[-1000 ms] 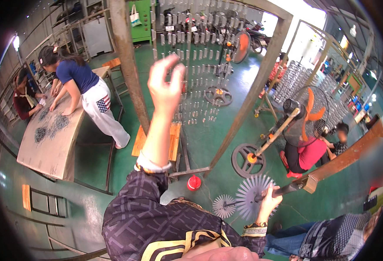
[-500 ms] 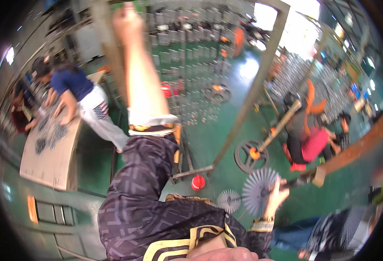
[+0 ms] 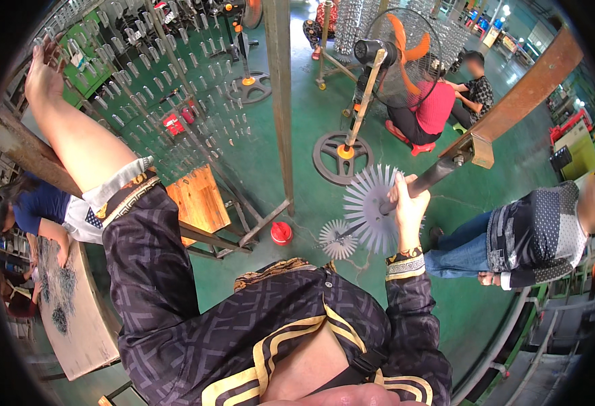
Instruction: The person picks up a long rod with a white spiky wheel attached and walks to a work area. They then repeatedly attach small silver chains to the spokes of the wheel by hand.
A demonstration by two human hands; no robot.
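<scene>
My left hand (image 3: pixel 44 80) is raised at the far upper left, fingers apart, beside a rack of small shiny metal clips (image 3: pixel 133 80) hanging in rows. Nothing shows clearly in it, and some of its fingers are partly hidden. My right hand (image 3: pixel 410 203) is closed around a dark metal rod (image 3: pixel 436 174), right beside a large grey disc with radial fins (image 3: pixel 368 210). A smaller finned disc (image 3: pixel 338 239) sits lower left of it, seemingly on the same shaft. The rod meets a rusty brown beam (image 3: pixel 520 101) at the upper right.
A metal post (image 3: pixel 280 101) stands ahead. A fan with orange blades (image 3: pixel 405 51) and a round base (image 3: pixel 343 158) is beyond. A red container (image 3: pixel 282 233) and wooden stool (image 3: pixel 199 203) are near. People sit at right; one stands close (image 3: pixel 520 233); others work at a table (image 3: pixel 84 318).
My view has swung, and the surroundings sit differently in the picture. My left hand has shifted to the far left beside the hanging clips. My right hand stays by the finned disc.
</scene>
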